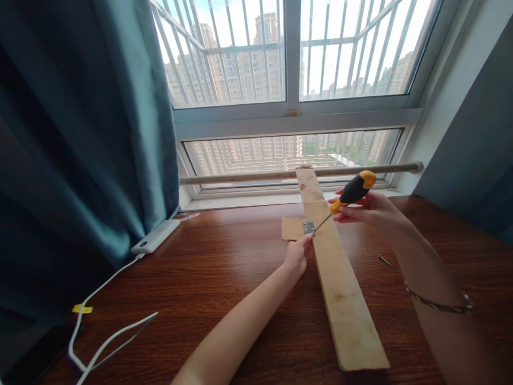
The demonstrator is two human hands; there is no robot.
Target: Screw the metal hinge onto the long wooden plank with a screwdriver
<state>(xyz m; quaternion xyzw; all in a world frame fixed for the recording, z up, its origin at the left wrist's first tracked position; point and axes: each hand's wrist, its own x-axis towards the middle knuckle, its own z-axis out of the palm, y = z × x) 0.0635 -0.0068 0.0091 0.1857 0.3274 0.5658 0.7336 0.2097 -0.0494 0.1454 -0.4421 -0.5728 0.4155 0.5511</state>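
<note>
I note right hand (371, 211), frame centre-right, grip closed on screwdriver (348, 195), tip at hinge (308, 227); left hand (297, 254) pinches plank (336, 272) edge.

I count two hands: one left hand (297, 255) and one right hand (371, 209). There is one screwdriver (349, 193) with a black and yellow handle, one long wooden plank (335, 267), one small metal hinge (308, 227) and one flat piece of cardboard (292, 229). On the table (224, 278) I see one loose screw (384, 260), one white power bank (156, 236), one white cable (100, 331) and one yellow bit of tape (82, 308). There is one bracelet (441, 305), one curtain (80, 133) and one window (292, 91).
</note>
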